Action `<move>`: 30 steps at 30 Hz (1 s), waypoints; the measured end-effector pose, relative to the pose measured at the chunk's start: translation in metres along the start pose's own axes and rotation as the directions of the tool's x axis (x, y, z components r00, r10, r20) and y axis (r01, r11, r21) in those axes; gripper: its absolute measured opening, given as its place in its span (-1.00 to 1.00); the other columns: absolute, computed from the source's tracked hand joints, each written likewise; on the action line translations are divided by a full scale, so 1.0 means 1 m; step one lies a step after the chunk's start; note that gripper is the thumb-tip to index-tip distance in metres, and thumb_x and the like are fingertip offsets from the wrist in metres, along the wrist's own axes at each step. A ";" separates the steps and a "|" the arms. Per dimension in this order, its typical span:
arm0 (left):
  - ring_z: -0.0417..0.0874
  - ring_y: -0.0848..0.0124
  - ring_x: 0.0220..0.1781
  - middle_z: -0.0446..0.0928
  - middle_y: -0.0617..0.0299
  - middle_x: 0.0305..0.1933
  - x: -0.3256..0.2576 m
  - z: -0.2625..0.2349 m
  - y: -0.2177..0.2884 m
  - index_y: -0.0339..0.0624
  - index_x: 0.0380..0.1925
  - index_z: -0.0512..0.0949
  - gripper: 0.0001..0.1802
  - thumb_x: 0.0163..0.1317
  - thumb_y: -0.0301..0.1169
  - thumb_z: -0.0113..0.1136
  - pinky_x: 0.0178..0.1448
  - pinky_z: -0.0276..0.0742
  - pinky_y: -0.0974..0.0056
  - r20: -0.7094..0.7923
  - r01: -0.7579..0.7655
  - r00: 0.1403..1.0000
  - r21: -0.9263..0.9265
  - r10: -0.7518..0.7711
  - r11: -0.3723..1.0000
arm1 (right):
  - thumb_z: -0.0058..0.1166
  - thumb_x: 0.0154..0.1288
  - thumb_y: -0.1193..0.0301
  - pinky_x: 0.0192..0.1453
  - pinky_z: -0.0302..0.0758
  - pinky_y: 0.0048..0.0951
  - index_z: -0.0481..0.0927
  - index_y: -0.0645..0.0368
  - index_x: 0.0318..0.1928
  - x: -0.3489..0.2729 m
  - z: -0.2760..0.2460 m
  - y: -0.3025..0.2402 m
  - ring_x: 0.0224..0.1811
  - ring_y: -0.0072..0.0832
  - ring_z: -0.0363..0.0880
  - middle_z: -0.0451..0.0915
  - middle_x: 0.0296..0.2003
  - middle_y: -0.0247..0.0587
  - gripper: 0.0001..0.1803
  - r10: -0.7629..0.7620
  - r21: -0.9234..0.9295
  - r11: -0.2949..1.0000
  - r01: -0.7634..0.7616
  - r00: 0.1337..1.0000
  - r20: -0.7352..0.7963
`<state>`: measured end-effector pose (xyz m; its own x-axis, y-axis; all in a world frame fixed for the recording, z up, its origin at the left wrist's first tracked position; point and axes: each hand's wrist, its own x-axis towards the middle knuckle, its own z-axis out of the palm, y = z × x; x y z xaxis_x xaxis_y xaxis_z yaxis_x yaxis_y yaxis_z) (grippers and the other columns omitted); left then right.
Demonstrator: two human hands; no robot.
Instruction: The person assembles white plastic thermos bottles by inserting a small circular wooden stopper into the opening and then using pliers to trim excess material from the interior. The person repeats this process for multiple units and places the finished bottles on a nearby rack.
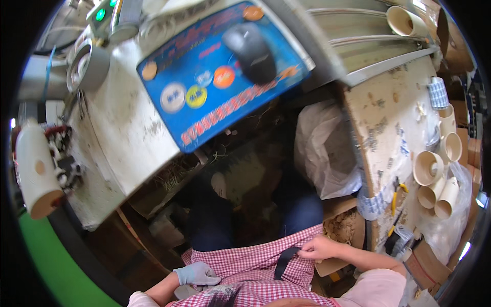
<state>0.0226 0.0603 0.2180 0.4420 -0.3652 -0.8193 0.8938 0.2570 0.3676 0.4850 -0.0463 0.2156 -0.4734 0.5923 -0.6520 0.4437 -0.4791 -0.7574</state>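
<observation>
At my lap lies a red-and-white checked apron [245,253]. My right hand [318,248], bare, pinches the end of a black strap [284,263] that lies across the apron's right side. My left hand [197,274] wears a pale grey-blue glove and rests against the apron's left side. Its fingers are curled together, and what they may hold is hidden. Just below that hand shows a small greyish piece [185,291], perhaps cloth. A dark patch [225,295] marks the apron near the lower edge.
A blue mat [204,77] with a black computer mouse [250,52] lies ahead on the white worktop [133,138]. Right of my knees hangs a white plastic bag [325,153]. Several cardboard tubes [428,168] and yellow-handled cutters [395,199] sit on the right bench. A white bottle [36,169] stands left.
</observation>
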 end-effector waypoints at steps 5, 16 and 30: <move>0.64 0.21 -0.58 0.63 0.06 -0.58 0.057 0.000 -0.043 -0.13 -0.56 0.71 -0.38 0.41 0.15 0.12 -0.39 0.56 0.12 -0.184 -0.230 0.946 0.195 0.265 0.954 | 0.31 0.37 0.24 -0.48 0.43 -0.30 0.74 0.19 -0.41 0.017 0.025 0.033 -0.67 -0.35 0.48 0.56 -0.65 -0.11 -0.71 0.157 -0.123 0.983 -0.137 0.974 0.166; 0.63 0.57 -0.31 0.71 0.24 -0.30 0.111 0.055 -0.202 -0.37 -0.09 0.65 -0.69 0.59 -0.29 0.10 -0.15 0.54 0.38 -0.837 -0.828 -0.185 -0.150 -0.515 0.540 | 0.02 0.63 0.38 -0.59 0.25 -0.64 0.61 0.28 -0.27 0.025 0.147 0.009 -0.69 -0.67 0.42 0.58 -0.61 -0.32 -0.72 0.307 0.203 0.949 -0.242 0.859 -0.409; 0.61 -0.04 0.28 0.65 -0.05 0.21 0.058 0.269 -0.391 -0.15 0.06 0.70 -0.55 0.29 -0.11 0.25 0.49 0.37 0.06 -0.597 0.373 0.413 -0.578 -0.688 0.726 | 0.08 0.57 0.41 -0.30 0.43 -0.60 0.64 0.27 -0.17 0.115 0.167 -0.039 -0.40 -0.67 0.52 0.59 -0.44 -0.39 -0.82 -0.141 -0.193 0.977 0.091 0.955 -0.261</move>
<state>-0.2801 -0.3025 0.1452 -0.4780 0.2064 -0.8538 0.7692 0.5677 -0.2934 0.2856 -0.0675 0.1642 -0.3165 0.8020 -0.5065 0.5373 -0.2885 -0.7925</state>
